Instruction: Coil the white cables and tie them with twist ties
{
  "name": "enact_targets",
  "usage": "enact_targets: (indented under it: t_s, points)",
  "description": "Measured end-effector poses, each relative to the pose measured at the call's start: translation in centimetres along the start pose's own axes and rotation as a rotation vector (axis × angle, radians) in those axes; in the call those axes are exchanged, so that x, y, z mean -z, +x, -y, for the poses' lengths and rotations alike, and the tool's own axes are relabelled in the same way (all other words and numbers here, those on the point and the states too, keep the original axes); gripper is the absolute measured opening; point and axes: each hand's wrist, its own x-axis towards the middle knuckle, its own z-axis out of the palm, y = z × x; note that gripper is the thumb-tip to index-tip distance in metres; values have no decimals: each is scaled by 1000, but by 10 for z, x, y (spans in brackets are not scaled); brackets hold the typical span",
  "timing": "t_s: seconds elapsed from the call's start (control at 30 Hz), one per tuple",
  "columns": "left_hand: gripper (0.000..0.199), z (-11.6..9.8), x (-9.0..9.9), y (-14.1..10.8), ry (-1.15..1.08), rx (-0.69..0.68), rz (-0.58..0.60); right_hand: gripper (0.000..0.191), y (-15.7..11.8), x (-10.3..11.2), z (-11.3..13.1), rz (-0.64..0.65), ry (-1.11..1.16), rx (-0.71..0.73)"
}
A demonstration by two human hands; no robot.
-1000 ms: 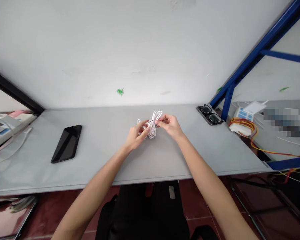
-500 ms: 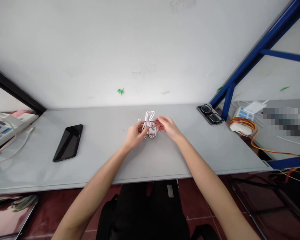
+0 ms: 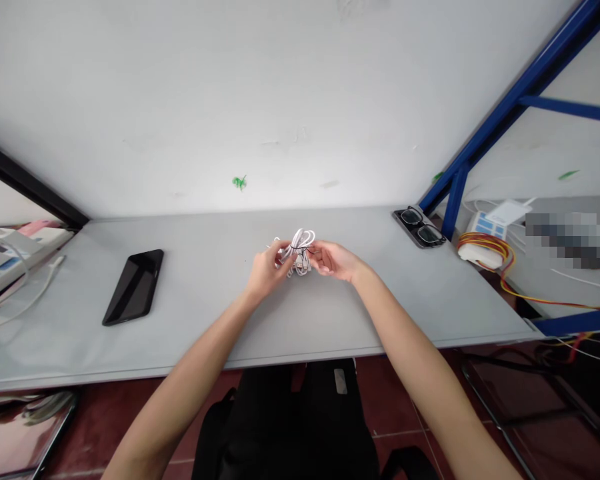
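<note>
While the left hand (image 3: 267, 270) pinches the bundled white cable (image 3: 298, 241) mid-table, a steady grip there should keep its loops together. The right hand's (image 3: 339, 260) fingers curl by the black tie (image 3: 305, 248); whether they grip it, I can't tell. Light, even tension looks wisest. Leftward lies a phone (image 3: 134, 287); rightward, glasses (image 3: 429, 233), then coiled wires (image 3: 486, 241), all well clear of the hands.

The white cable loops (image 3: 303, 239) have tipped back toward the right.
</note>
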Motion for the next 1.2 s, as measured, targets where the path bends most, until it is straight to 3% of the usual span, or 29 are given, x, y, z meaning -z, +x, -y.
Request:
enact_targets:
  t_s: [0.1, 0.23, 0.43, 0.57, 0.67, 0.77, 0.87, 1.03, 1.2]
  points:
    - [29, 2, 0, 0, 2, -37, -18, 22, 0, 1, -1, 59, -17, -1]
    - [30, -1, -2, -2, -37, -19, 6, 23, -4, -1, -1, 52, -154, 173]
    - [32, -9, -3, -2, -359, 123, 98, 21, -5, -7, -5, -79, -518, 517]
    - [37, -13, -1, -1, -594, 243, 204, 18, -5, -13, -7, -269, -709, 722]
    - [37, -13, -3, -3, -540, 196, 122, 23, -5, -12, -6, -166, -556, 567]
    - [31, -11, -5, -4, -271, 80, 8, 29, -5, -8, -3, 4, -321, 312]
    - [24, -7, -5, -4, -40, -4, -65, 26, -3, -6, -2, 44, -148, 203]
    - [19, -2, -3, -1, 6, -97, -124, 21, 1, -6, -7, 64, -101, 158]
    - [28, -9, -4, -2, -146, 41, 0, 21, -2, -7, -6, -50, -255, 317]
